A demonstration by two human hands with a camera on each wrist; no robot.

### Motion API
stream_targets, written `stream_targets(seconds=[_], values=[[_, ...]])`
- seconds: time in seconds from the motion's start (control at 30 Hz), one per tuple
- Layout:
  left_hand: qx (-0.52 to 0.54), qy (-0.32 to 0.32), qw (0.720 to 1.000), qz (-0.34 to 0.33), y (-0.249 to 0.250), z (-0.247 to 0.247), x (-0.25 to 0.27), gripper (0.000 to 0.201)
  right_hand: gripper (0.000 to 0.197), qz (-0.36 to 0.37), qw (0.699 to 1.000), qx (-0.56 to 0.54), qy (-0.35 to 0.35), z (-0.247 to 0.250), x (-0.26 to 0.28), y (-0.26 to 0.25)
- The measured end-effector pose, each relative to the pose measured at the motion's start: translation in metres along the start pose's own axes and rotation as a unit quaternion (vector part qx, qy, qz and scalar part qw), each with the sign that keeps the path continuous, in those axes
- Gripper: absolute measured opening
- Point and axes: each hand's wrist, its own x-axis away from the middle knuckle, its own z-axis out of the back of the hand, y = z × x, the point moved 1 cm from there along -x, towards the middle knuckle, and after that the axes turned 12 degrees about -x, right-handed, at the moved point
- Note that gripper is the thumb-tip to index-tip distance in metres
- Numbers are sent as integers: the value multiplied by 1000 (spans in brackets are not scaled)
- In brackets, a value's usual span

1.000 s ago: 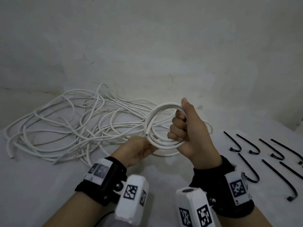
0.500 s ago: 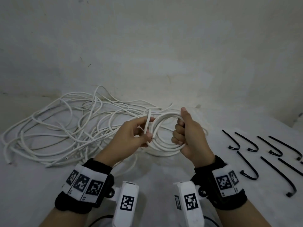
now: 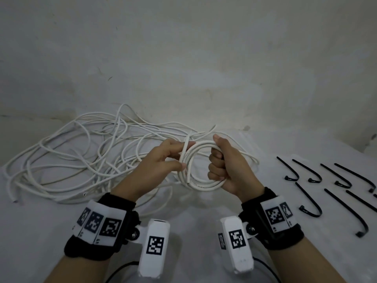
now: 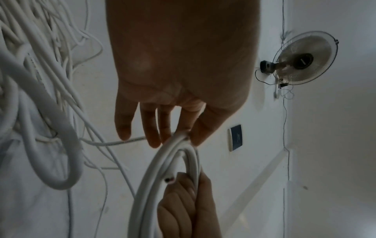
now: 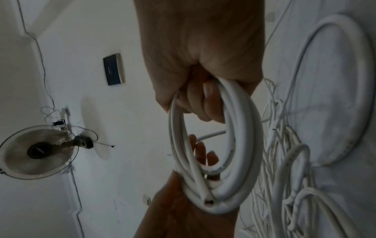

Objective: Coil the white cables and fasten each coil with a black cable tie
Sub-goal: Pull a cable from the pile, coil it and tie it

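A small white cable coil (image 3: 199, 181) hangs in the air over the white table. My right hand (image 3: 228, 166) grips its right side in a fist, seen close in the right wrist view around the coil (image 5: 238, 122). My left hand (image 3: 163, 160) pinches the coil's left side between thumb and fingers, where the cable's free end (image 3: 186, 148) stands up. In the left wrist view the fingers (image 4: 152, 128) meet the coil (image 4: 160, 161) at its top. A loose tangle of white cables (image 3: 71, 154) lies behind and left. Several black cable ties (image 3: 330, 180) lie at the right.
The white table (image 3: 40, 221) runs up to a pale wall (image 3: 183, 58) just behind the cable tangle. The wrist views show a wall fan (image 4: 305, 59) and a dark wall plate (image 4: 236, 136) far off.
My left hand has risen from under the coil to its left side and now pinches the cable end against it. The right hand keeps its grip and sits a little lower.
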Motion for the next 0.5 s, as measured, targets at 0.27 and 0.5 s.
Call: stream_targets(seconds=[0.27,0.5], values=[[129,-17,991,45,2,-2,3,35,49,-3,998,54,-33,-6,8,-1],[302,-150,939,66,-8,1,1,41,45,23,996,69,-52,-15,10,8]])
